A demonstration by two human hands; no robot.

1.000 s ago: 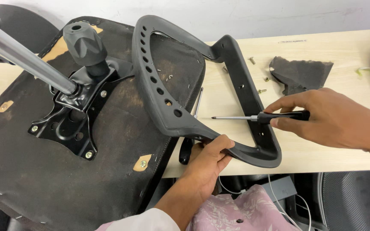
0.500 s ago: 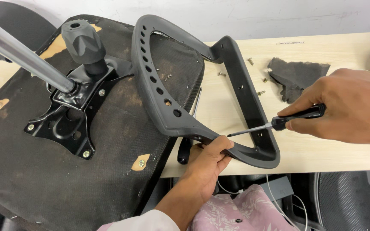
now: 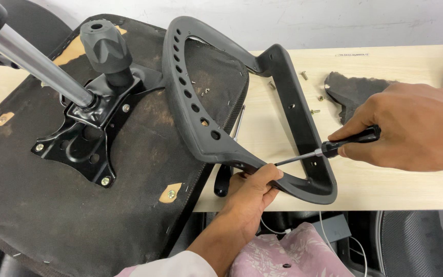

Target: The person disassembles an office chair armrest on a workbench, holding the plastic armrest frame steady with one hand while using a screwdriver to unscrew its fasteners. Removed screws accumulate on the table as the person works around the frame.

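Screwdriver now tilted steeper in right hand's closed grip, left hand still clasping armrest.

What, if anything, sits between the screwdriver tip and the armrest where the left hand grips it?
Nothing visible: the screwdriver in the right hand runs unobstructed to the armrest, its tip meeting it beside the left hand.

One upturned dark fabric chair seat. One grey perforated plastic armrest. One black-handled screwdriver. Four loose brass screws on pale wooden surface. Two hands: left, right.
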